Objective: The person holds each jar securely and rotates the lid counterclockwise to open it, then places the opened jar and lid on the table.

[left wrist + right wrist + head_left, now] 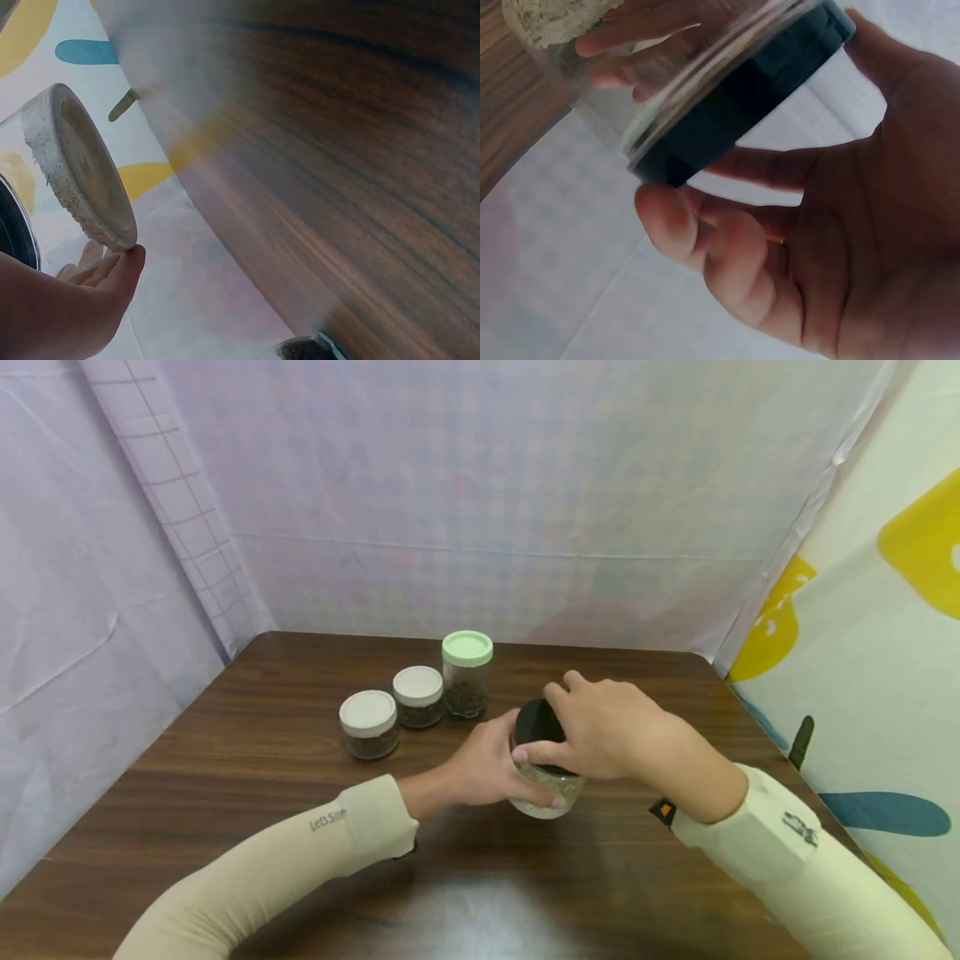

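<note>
A clear jar with a black lid is held tilted above the table between both hands. Pale, flaky stuff lies at the jar's bottom end, as the left wrist view shows. My left hand grips the jar's body from the left side. From above, my right hand spans the lid, thumb on the near side and fingers on the far side. In the right wrist view the fingertips touch the rim of the dark lid, which sits on the jar's mouth.
Left of the hands stand two short jars with white lids, one nearer and one farther. Beside them is a taller jar with a mint-green lid. Dark contents show in all three. The brown wooden table meets cloth hangings behind.
</note>
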The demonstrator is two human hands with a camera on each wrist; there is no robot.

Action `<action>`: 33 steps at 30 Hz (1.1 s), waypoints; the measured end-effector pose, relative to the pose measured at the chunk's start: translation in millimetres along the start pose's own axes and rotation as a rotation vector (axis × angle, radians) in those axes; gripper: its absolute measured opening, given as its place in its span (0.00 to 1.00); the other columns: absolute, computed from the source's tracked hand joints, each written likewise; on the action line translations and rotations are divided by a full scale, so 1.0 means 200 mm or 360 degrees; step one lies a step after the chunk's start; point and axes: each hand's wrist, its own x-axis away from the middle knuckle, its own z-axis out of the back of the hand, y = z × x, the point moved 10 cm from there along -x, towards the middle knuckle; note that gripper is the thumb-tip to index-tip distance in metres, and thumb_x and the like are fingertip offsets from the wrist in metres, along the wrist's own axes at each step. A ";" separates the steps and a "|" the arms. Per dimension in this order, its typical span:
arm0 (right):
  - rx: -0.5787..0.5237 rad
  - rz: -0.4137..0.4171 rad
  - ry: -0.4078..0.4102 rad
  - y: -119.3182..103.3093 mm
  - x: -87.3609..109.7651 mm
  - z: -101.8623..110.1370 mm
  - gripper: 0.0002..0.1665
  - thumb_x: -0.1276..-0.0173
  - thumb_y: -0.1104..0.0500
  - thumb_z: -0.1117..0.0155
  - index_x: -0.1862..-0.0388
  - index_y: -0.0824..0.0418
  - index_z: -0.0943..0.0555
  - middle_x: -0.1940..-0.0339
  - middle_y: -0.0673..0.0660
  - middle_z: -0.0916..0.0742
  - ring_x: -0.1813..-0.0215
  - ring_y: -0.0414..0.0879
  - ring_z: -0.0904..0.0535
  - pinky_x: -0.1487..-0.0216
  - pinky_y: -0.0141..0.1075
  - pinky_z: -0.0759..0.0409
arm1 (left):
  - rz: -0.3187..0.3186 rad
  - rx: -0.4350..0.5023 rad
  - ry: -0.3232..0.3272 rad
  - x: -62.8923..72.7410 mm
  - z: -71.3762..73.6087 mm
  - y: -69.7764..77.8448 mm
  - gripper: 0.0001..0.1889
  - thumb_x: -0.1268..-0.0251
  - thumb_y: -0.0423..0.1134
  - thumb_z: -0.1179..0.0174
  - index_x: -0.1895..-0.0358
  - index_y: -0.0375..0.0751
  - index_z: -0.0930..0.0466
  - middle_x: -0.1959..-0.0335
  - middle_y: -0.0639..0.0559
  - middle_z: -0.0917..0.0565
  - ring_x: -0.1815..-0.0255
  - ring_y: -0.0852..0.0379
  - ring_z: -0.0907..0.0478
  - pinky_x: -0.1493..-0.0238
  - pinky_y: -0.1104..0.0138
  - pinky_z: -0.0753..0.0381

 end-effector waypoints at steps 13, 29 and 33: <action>-0.0278 0.0354 -0.0174 -0.04 0.03 0.01 0.48 0.46 0.36 0.22 0.30 0.50 0.29 0.43 0.51 0.24 0.56 0.46 0.19 0.52 0.42 0.18 | 0.0010 -0.0025 -0.0063 0.01 -0.03 -0.02 0.45 0.60 0.50 0.17 0.34 0.53 0.30 0.44 0.61 0.19 0.49 0.65 0.19 0.48 0.68 0.18; -0.0411 0.0604 -0.0113 -0.12 0.07 0.07 0.50 0.48 0.53 0.16 0.27 0.49 0.31 0.26 0.51 0.31 0.33 0.52 0.26 0.38 0.48 0.22 | 0.0008 0.0031 -0.0030 0.01 -0.01 -0.01 0.46 0.62 0.48 0.15 0.33 0.55 0.29 0.43 0.61 0.19 0.46 0.64 0.20 0.45 0.67 0.20; -0.0329 0.0409 0.0036 -0.08 0.05 0.11 0.45 0.35 0.31 0.34 0.25 0.49 0.32 0.26 0.52 0.30 0.32 0.54 0.26 0.42 0.52 0.20 | 0.0037 0.0010 -0.0033 0.00 -0.01 -0.01 0.45 0.60 0.50 0.16 0.34 0.50 0.29 0.44 0.60 0.19 0.47 0.64 0.19 0.45 0.67 0.19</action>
